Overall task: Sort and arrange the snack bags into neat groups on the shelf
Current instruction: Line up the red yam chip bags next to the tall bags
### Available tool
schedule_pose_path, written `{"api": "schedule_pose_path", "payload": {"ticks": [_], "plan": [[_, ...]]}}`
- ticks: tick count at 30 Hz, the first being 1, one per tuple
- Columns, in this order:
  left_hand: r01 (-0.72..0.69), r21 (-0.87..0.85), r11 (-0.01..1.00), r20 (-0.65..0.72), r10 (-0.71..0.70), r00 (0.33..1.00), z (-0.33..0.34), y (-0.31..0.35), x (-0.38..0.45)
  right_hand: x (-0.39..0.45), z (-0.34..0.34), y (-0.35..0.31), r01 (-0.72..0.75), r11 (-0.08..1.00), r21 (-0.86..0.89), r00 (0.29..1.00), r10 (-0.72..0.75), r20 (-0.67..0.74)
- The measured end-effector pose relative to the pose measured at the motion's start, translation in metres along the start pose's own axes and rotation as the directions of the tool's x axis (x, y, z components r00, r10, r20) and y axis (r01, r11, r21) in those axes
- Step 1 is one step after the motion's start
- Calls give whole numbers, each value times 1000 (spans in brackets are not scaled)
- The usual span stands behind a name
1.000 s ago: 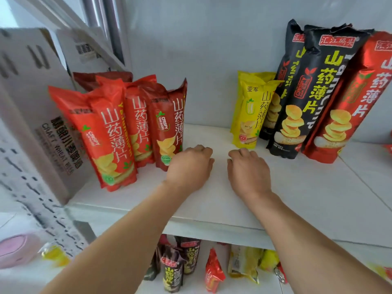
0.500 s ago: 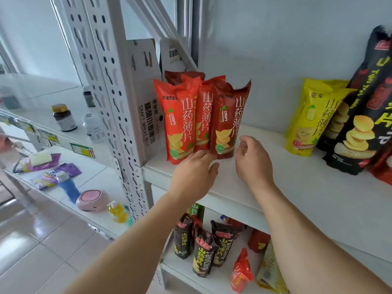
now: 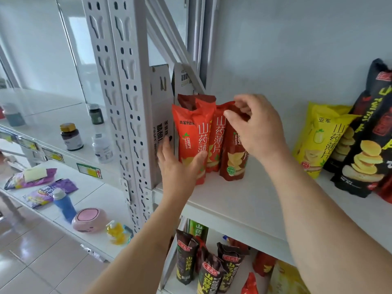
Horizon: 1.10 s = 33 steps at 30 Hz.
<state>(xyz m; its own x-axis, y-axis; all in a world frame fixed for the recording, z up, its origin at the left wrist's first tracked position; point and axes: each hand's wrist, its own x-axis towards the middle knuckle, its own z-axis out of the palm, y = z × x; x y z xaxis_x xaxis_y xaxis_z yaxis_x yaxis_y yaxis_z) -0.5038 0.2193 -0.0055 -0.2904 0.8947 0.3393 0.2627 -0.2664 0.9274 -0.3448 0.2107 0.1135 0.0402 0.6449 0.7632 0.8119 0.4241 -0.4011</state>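
Three red yam-crisp bags stand together at the left end of the white shelf [image 3: 244, 200]: an orange-red one [image 3: 191, 126] in front, a second [image 3: 218, 134] behind it, and a dark red one [image 3: 233, 164] on the right. My left hand [image 3: 178, 168] lies against the front bag's lower left, with straight fingers between the bag and the box and the thumb across its front. My right hand [image 3: 254, 128] pinches the top of the dark red bag. A yellow bag [image 3: 318, 143] and a black bag [image 3: 364, 151] lean on the wall to the right.
A white cardboard box [image 3: 161, 102] and the perforated shelf upright [image 3: 127, 102] close in the bags' left side. The lower shelf holds several dark and red bags [image 3: 212, 270]. Bottles [image 3: 71, 136] and small goods sit on the neighbouring shelves to the left.
Both hands rose from the shelf board to the red bags. The left now lies against the front bag and the right has taken hold of the dark red bag's top. The view swung left.
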Motion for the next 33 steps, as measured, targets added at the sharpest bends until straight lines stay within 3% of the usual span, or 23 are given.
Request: {"api": "schedule_pose_path", "payload": {"ticks": [4, 8, 17, 21, 26, 33], "plan": [[116, -96, 989, 166, -99, 981, -3, -5, 18, 51, -4, -12, -12, 975, -221, 952, 78, 296], [104, -177, 979, 302, -47, 952, -2, -11, 26, 72, 6, -16, -101, 958, -268, 839, 227, 494], [140, -393, 909, 212, -59, 976, -13, -13, 26, 100, 28, -9, 8, 888, -460, 676, 334, 657], [176, -421, 890, 221, -88, 971, -21, -15, 25, 108, 37, -8, 85, 849, -521, 638, 355, 683], [186, -418, 889, 250, -84, 965, -26, -20, 25, 111, 40, -12, 91, 862, -498, 663, 321, 677], [191, -457, 869, 326, -36, 945, -38, -14, 18, 127, -16, -46, -52, 982, -182, 823, 146, 549]]}}
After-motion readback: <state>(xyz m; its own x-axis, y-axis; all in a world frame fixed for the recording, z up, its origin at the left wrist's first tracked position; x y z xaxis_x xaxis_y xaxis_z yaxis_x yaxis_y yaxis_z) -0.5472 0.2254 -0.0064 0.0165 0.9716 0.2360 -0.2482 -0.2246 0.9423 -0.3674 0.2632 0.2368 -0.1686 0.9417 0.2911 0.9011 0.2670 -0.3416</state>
